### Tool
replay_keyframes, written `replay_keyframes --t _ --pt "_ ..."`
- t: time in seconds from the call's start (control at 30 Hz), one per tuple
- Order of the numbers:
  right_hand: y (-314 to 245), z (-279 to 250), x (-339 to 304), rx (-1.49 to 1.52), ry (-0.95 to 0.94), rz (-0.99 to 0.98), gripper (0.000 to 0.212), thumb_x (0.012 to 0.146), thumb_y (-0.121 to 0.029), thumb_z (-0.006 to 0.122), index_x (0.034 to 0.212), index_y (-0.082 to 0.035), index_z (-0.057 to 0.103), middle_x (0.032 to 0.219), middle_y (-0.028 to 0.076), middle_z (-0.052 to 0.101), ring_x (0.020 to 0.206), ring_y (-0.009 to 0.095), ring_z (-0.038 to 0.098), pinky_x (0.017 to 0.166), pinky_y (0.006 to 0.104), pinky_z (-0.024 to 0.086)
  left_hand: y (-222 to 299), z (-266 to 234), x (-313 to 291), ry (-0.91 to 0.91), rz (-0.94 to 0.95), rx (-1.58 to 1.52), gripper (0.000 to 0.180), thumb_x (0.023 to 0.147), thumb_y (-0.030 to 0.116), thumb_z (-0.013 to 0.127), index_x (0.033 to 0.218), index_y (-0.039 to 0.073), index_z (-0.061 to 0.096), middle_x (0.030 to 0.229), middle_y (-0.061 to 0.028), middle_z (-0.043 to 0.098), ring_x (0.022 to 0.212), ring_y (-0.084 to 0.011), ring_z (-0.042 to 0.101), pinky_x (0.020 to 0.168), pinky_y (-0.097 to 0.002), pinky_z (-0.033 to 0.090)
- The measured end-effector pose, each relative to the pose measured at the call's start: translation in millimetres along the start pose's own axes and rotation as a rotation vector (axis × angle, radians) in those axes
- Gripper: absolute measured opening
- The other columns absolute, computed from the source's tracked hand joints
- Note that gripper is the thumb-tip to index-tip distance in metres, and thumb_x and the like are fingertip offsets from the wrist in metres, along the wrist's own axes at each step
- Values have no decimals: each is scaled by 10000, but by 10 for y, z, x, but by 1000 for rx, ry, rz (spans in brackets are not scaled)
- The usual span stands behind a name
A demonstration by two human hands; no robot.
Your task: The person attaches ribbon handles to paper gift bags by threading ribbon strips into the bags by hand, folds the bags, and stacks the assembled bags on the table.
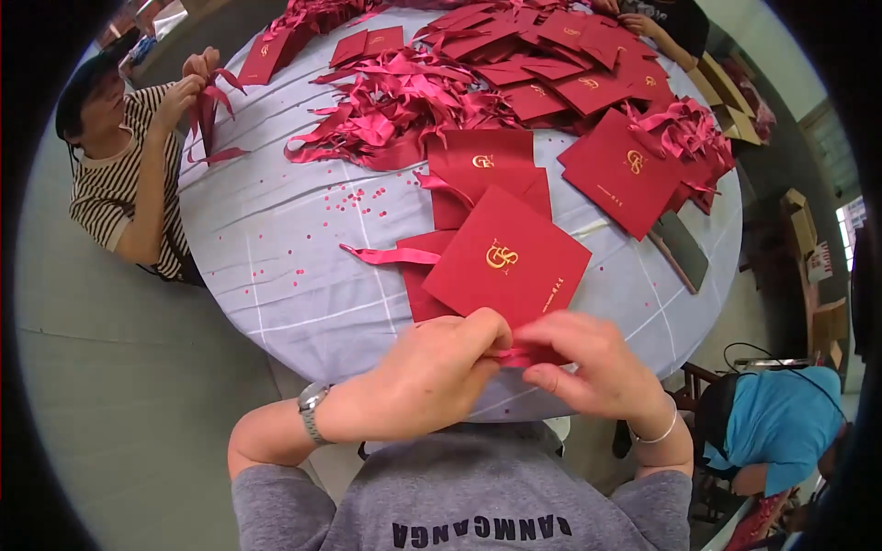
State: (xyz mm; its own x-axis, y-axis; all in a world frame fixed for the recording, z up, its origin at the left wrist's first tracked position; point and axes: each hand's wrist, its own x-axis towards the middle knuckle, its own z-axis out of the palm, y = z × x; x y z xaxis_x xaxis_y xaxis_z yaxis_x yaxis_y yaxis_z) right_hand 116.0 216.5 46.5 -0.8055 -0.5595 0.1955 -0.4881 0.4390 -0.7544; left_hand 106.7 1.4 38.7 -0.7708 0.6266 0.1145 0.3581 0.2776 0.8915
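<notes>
Near six o'clock on the round bench [322, 317], well short of the heaped red packets [593, 92] toward twelve, a skewed front packet [514, 275] overlaps others. The left hand [432, 376] has its grip pinched together on a pink ribbon [517, 356] (I cannot tell whether the blurred right hand [597, 363] clamps it too); keeping it untwisted and pulling evenly should prevent creases.
</notes>
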Motion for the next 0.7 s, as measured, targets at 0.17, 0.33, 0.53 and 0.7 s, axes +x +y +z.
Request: replay_keyframes --t 0.17,0.33,0.53,0.7 --pt "57 66 50 307 21 354 102 828 -44 692 907 3 647 795 73 678 727 132 649 662 268 518 5 61 119 79 -30 122 178 780 -30 668 909 6 549 818 -147 635 741 -280 647 657 -348 511" --pt "230 -68 109 212 98 365 88 852 -10 636 936 16 642 796 39 662 727 75 598 650 228 483 -376 -221 431 462 46 451 185 794 75 695 930 -9 602 810 -143 643 768 -282 639 669 -368 508" --pt "565 -15 459 405 200 403 95 893 -44 607 964 12 638 834 4 653 725 50 570 636 194 452 -699 -379 928 236 -423 258 261 737 171 752 898 -17 670 824 -176 683 789 -315 663 733 -403 516" --pt "763 190 423 478 271 457 80 922 -46 569 987 -5 594 857 10 641 694 34 530 619 187 441 -712 -300 922 261 -414 84 254 733 137 737 907 -33 662 793 -162 682 736 -240 663 683 -347 516"
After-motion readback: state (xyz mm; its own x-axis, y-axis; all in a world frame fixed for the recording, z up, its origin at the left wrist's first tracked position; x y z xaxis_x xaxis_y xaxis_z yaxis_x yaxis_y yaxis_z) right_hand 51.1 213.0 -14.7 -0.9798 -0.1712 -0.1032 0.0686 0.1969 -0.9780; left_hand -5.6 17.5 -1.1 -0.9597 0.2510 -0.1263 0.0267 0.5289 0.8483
